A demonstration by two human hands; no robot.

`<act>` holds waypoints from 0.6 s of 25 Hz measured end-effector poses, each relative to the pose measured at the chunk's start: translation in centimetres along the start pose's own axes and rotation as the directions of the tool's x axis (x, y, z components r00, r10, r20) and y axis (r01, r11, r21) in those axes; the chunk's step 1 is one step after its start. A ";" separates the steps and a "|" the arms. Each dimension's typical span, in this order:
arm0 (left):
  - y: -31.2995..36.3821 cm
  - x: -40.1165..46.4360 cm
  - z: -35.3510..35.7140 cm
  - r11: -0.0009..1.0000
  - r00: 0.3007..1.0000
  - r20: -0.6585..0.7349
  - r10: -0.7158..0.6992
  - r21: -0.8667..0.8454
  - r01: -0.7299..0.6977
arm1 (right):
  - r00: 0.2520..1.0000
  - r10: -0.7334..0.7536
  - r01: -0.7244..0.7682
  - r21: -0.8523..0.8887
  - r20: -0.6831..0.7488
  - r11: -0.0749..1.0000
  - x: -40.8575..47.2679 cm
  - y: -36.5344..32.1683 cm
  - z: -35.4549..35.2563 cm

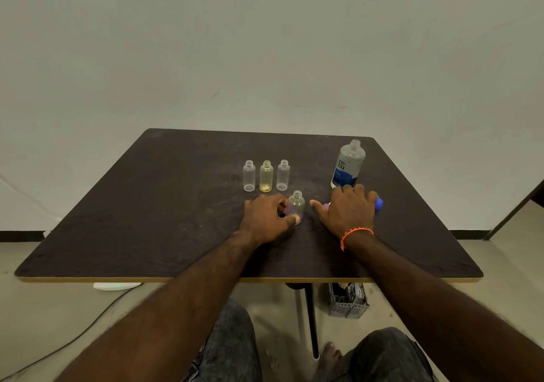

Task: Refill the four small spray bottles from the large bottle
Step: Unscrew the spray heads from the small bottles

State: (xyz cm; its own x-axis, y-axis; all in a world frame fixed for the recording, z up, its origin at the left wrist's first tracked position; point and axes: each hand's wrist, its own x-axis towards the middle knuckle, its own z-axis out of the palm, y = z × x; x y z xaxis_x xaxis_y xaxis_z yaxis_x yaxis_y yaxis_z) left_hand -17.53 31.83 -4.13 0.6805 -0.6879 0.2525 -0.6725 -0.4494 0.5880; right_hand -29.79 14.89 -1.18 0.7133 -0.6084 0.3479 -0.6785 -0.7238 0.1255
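Three small uncapped bottles stand in a row mid-table: a clear bottle [249, 176], a yellow bottle [266, 176] and another clear bottle [283, 175]. A fourth small bottle [296, 205], faintly purple and uncapped, stands nearer me with my left hand [266, 215] gripping its lower body from the left. The large bottle [348, 165] with a blue label stands uncapped at the right rear. My right hand [347, 209] lies palm down with fingers spread just in front of it, over loose caps; a purple cap [326, 205] and a blue cap [379, 203] peek out at its sides.
The dark table [176, 219] reaches a pale wall at the back. Under the front edge are a table leg [312, 320], a grey basket [348, 300] and a white device [116, 286] with a cable. My knees sit below.
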 end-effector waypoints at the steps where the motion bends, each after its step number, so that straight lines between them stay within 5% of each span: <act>1: 0.0 -0.1 0.0 1.000 1.000 -0.003 0.003 0.004 -0.003 | 1.000 -0.001 0.001 0.000 -0.004 1.000 0.0 0.1 -0.1; 15: 0.6 -0.2 0.2 0.995 0.998 -0.006 0.057 0.077 -0.057 | 0.997 0.059 -0.056 0.063 -0.042 0.996 0.7 1.3 -0.2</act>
State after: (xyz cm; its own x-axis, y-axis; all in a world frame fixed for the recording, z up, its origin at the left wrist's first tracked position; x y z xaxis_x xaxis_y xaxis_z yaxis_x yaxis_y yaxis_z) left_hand -18.14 31.59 -3.92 0.6427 -0.7088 0.2907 -0.7303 -0.4522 0.5120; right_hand -30.21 13.57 -0.62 0.6641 -0.6357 0.3936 -0.7052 -0.7074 0.0474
